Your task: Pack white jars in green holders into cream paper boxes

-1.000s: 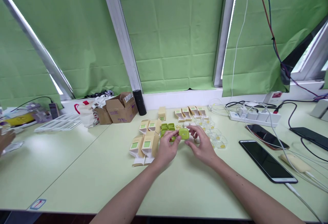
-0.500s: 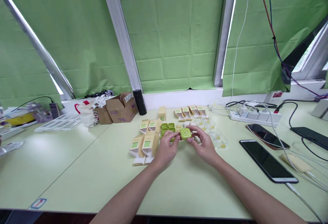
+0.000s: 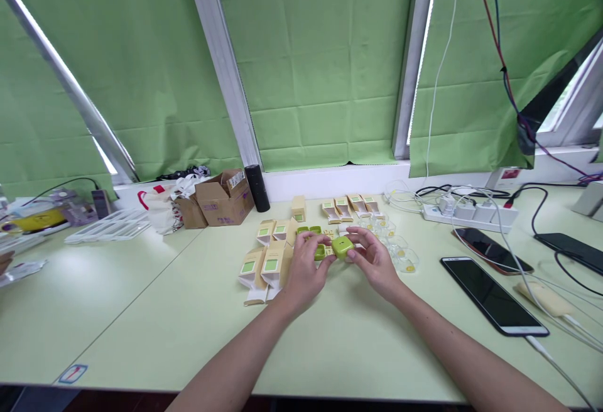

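A small rounded-square glossy green case (image 3: 342,247) is held over the table, tilted so that its front edge shows. My right hand (image 3: 375,264) grips its right side between thumb and fingers. The thumb and index fingertip of my left hand (image 3: 307,269) are at its left edge, with the other fingers curled behind. Several green square pieces (image 3: 308,230) lie just behind my left hand, which partly hides them. Small yellowish parts (image 3: 328,234) sit beside them. Clear plastic pieces with yellow spots (image 3: 406,261) lie beyond my right hand.
Open cream boxes with green labels (image 3: 270,265) stand left of my hands, and more cream boxes (image 3: 353,206) are behind. A cardboard box (image 3: 225,201) and black cylinder (image 3: 257,188) stand at the back. Right are a phone (image 3: 492,296), another phone (image 3: 492,250), a power strip (image 3: 471,216) and cables.
The green case has tilted, its top turning away and its front edge now showing. My left fingers have opened and shifted slightly; my right fingers have shifted around its right side.
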`<state>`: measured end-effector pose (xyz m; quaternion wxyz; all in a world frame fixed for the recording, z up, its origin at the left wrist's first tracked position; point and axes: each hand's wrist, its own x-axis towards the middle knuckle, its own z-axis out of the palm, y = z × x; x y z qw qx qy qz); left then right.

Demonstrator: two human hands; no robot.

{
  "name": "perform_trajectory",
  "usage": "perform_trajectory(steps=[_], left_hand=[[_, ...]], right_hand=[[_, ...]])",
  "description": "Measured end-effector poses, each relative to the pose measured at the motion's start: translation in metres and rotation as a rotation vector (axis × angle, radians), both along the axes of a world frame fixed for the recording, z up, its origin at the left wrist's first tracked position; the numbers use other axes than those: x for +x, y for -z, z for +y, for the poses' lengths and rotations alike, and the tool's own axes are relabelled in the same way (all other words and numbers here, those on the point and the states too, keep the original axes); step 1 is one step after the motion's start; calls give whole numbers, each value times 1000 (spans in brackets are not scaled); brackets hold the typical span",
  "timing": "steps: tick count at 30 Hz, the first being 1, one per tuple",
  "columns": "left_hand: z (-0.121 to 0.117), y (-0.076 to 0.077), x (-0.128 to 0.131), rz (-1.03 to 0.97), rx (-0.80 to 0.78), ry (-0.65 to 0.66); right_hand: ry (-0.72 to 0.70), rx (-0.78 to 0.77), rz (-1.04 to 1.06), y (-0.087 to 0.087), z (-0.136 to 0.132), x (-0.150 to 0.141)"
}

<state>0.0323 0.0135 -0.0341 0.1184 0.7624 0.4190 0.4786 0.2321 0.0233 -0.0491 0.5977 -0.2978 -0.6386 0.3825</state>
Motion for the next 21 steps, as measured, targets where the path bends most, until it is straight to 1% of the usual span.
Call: perform_trajectory(steps=[4,8,13,15,18,21], left_hand=[[-1,1,-1,115,87,46],[-5,-1,-1,201,152,92],[-9,-4,1,293,148,122],[-8,-3,1,274,139,126],[-4,-2,0,169,122,124],[0,-3,-1,20,57,83]], right_hand=[[-15,-32,25,2,1,-2],[7,-37,-2,3,0,-4],[52,3,-92,0,-4,-6],[61,21,-121,0,-5,-5],[119,82,-197,2,-4,-2],[254,237,-431,5,-2,3]])
